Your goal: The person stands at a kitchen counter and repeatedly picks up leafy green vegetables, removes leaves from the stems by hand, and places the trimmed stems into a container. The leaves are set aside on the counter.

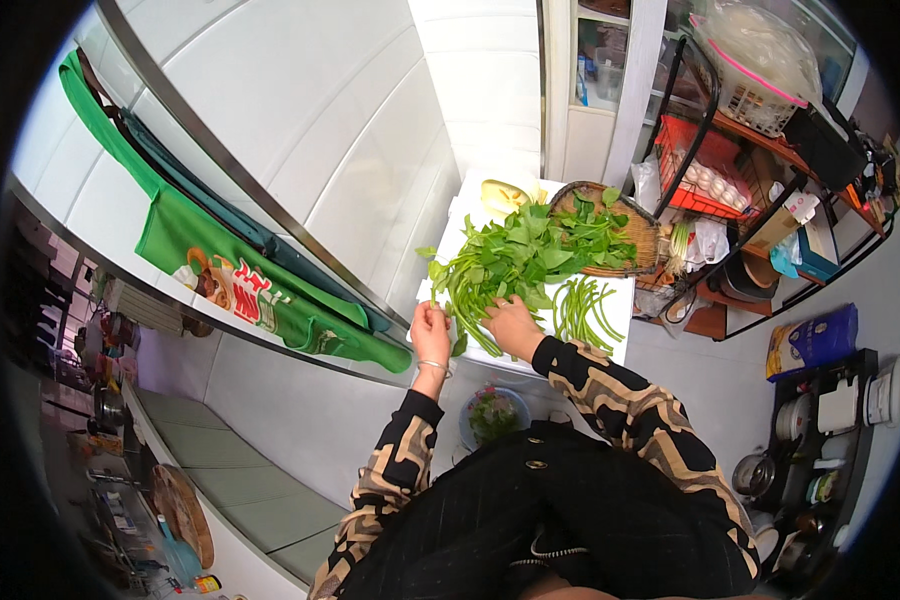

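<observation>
On a white table (pixel 450 234) lies a heap of leafy green vegetables (pixel 499 244) with long stems. My left hand (pixel 430 336), a bangle at its wrist, pinches a leafy sprig (pixel 433 289) at the heap's left edge. My right hand (pixel 515 328) rests among the stems and lower leaves; its fingertips are partly hidden, so their grip is unclear. Bare green stems (pixel 581 311) lie in a loose bunch to its right. Behind them, a woven basket (pixel 649 244) holds more leafy sprigs. A pale yellow container (pixel 501 196) sits at the table's back.
Below the table's front edge, a blue basin (pixel 523 409) holds greens. A green apron (pixel 270 300) hangs on the left rail. At right stands a shelf rack (pixel 769 161) with an orange basket (pixel 682 187). A purple sack (pixel 814 341) lies nearer, by a dark rack of pots.
</observation>
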Demonstrator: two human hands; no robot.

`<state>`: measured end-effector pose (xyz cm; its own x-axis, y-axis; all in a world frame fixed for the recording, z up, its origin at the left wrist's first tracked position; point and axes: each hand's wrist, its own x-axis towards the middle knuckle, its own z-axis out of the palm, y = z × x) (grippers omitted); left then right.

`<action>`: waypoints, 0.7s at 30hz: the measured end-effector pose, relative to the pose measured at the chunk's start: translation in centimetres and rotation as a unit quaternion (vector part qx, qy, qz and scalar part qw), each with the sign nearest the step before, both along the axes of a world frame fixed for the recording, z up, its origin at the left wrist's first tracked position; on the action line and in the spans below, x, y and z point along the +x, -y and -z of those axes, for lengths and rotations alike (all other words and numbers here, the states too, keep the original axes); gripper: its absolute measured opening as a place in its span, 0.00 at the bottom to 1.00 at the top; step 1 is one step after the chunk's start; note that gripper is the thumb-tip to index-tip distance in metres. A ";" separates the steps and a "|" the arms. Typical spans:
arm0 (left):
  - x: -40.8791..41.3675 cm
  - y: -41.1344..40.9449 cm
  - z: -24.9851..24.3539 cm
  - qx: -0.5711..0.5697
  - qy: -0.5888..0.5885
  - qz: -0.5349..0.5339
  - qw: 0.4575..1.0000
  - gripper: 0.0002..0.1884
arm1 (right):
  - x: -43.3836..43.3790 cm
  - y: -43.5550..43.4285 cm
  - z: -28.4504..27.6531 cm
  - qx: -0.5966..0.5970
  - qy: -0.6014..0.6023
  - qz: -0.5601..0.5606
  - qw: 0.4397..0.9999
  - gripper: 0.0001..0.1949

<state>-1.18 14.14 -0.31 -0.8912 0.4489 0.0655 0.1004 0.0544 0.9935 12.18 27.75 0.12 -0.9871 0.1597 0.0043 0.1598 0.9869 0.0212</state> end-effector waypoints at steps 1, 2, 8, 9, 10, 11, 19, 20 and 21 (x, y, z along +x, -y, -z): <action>0.2 0.0 -1.6 0.036 0.002 0.013 0.999 0.10 | 0.3 -0.1 0.2 0.002 0.016 0.012 1.000 0.16; 0.5 0.1 -3.2 0.040 -0.014 0.020 0.999 0.11 | 0.6 0.0 0.4 -0.005 -0.002 0.022 1.000 0.15; 1.0 0.8 -10.4 0.057 -0.142 0.005 0.988 0.11 | 1.0 0.1 0.6 0.006 -0.013 0.049 0.999 0.14; 0.9 1.0 -11.3 0.072 -0.159 -0.007 0.985 0.11 | 1.1 0.2 0.7 -0.002 -0.009 0.052 0.999 0.14; 0.8 0.9 -11.7 0.054 -0.199 -0.009 0.978 0.11 | 1.1 0.2 0.8 -0.001 -0.017 0.057 0.998 0.13; 0.0 0.3 -11.7 0.014 -0.206 0.037 0.978 0.11 | 1.1 0.0 0.9 -0.007 -0.010 0.071 0.997 0.13; -1.8 -0.5 -9.9 -0.066 -0.173 0.143 0.972 0.10 | 0.1 4.6 -4.8 -0.022 -0.098 0.020 0.995 0.15; -1.3 -0.8 -10.6 -0.057 -0.158 0.150 0.974 0.10 | -0.8 4.4 -4.7 -0.009 -0.154 -0.018 0.988 0.15; -1.0 -0.6 -11.1 -0.072 -0.190 0.143 0.969 0.10 | -2.2 4.3 -4.5 0.004 -0.213 -0.059 0.975 0.15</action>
<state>-2.23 14.74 10.80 -0.6522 0.7033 0.2827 0.4886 0.1049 0.8662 10.01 23.44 4.62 -0.9067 0.0438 0.4194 0.0414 0.9990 -0.0148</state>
